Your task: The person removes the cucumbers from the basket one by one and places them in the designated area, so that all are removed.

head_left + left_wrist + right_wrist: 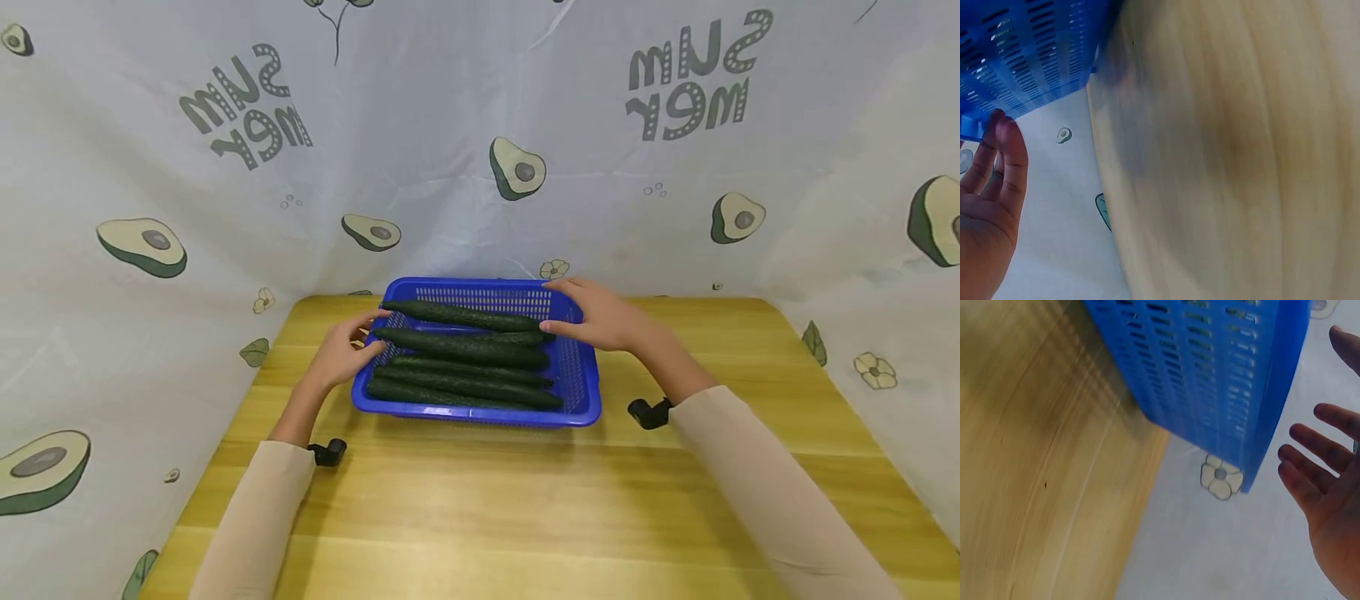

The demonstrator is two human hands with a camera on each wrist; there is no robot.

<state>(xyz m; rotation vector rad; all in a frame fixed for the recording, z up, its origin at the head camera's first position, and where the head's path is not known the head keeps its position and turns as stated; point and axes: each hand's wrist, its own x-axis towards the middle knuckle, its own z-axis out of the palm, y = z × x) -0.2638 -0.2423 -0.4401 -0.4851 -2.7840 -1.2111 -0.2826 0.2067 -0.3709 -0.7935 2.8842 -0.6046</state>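
Observation:
A blue plastic basket (pixel 480 414) with slotted walls stands on the wooden table, and several long dark green cucumbers (pixel 480 350) lie side by side in it. My left hand (pixel 341 354) is at the basket's left end, fingers loosely bent and thumb spread from them; its fingertips (pixel 1005 125) are right at the rim in the left wrist view. Over the right end, my right hand (pixel 600 317) has its thumb and fingers spread, overlapping the cucumber ends in the head view. From the right wrist, those fingers (pixel 1316 447) show apart from the basket wall, holding nothing.
The wooden table (pixel 480 508) extends in front of the basket and to both sides. A pale curtain (pixel 450 108) printed with avocados hangs behind and around it. Black camera mounts (pixel 327 452) sit at both wrists, close to the tabletop.

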